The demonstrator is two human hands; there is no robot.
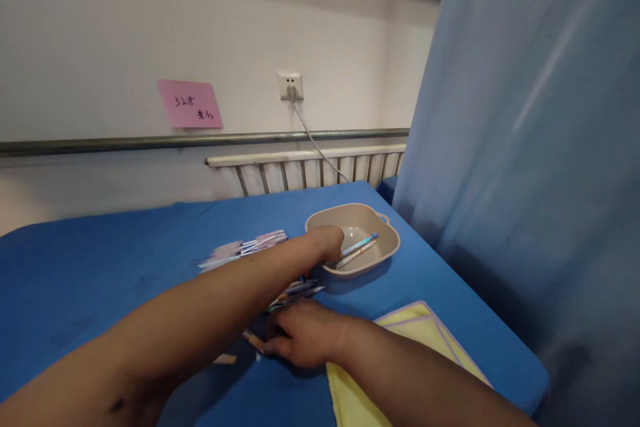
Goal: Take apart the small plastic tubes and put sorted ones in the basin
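My left hand (326, 242) reaches over the near-left rim into a beige plastic basin (387, 250). Its fingers look closed and point down, their tips hidden. Inside the basin, a blue pen (361, 243) and a white pen (354, 256) lie with their near ends beside that hand. Lower down, on the blue sheet, my right hand (305, 333) has bent fingers, with thumb and forefinger at the end of a tan-ended pen (253, 340). Just beyond its knuckles lies a pile of dark and coloured pens (303, 289), partly covered by my left forearm.
A bundle of pale pink and white pens (245, 248) lies left of the basin. A short tan piece (226, 359) rests near my left forearm. A yellow cloth (360, 393) lies under my right forearm. The blue-covered bed (125, 267) meets a white rail; a blue curtain (525, 113) hangs at right.
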